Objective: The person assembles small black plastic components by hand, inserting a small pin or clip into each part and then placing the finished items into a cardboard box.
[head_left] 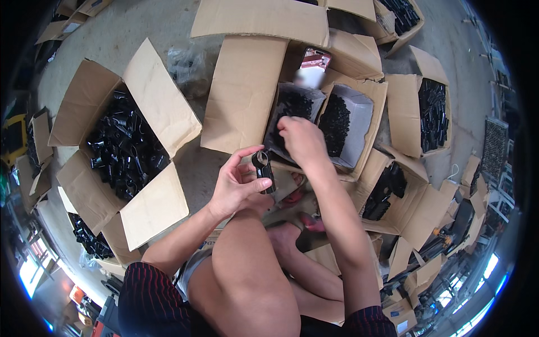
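Observation:
My left hand [231, 188] holds a glossy black clip-like part [264, 173] upright between thumb and fingers. A round, ring-shaped opening shows at its upper end. My right hand [303, 143] is over the near side of a grey tray [318, 99] holding small black pieces [295, 104]. Its fingers are bent and drawn together; whatever is between them is hidden. Beside it, to the right, a second grey tray [362, 115] contains more small black pieces [335, 124]. Both trays sit inside an open cardboard box [375, 135].
Left of me stands a large open box [155, 208] full of black parts [129, 143]. A phone [314, 63] leans behind the trays. On the right are boxes of black parts [433, 115] and darker pieces [387, 188]. A clear plastic bag [188, 66] lies on the floor.

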The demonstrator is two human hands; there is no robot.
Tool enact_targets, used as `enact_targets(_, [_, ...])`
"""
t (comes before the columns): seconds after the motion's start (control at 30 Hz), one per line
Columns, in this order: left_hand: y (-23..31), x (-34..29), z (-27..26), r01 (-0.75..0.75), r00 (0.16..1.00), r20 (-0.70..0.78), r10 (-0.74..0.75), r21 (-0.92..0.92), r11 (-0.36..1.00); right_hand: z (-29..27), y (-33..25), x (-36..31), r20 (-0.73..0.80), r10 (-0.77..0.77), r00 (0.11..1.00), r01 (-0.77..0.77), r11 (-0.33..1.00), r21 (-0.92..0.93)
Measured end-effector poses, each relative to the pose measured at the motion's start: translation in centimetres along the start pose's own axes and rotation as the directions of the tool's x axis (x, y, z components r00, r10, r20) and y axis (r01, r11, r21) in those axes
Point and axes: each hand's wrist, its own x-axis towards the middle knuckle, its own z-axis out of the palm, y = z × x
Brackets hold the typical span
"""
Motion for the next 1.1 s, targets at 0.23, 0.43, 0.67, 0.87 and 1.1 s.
enact_targets(0.23, [0.4, 0.1, 0.5, 0.001, 1.0, -0.012, -0.002, -0.071, 0.997, 4.6, 1.7, 2.3, 0.179, 0.059, 0.982, 0.005, 0.94, -0.341])
enact_targets(0.43, [0.6, 0.5, 0.6, 0.011, 1.0, -0.016, -0.013, -0.08, 0.997, 4.9, 2.2, 2.2, 0.221, 0.027, 0.975, 0.062, 0.921, -0.385])
enact_targets(0.67, [0.5, 0.9, 0.7, -0.017, 0.999, -0.034, 0.015, -0.082, 0.997, 1.1, -0.1, 0.4, -0.042, 0.091, 0.995, -0.09, 0.996, 0.026])
enact_targets(0.87, [1.1, 1.6, 1.9, -0.083, 0.995, -0.069, 0.073, -0.166, 0.983, -2.6, -4.5, -6.5, -0.224, 0.36, 0.906, -0.009, 0.544, 0.839])
enact_targets(1.1, [1.1, 1.6, 3.0, -0.137, 0.991, -0.036, 0.132, -0.187, 0.973, -1.5, -5.7, -9.6, -0.348, 0.428, 0.834, 0.013, 0.616, 0.788])
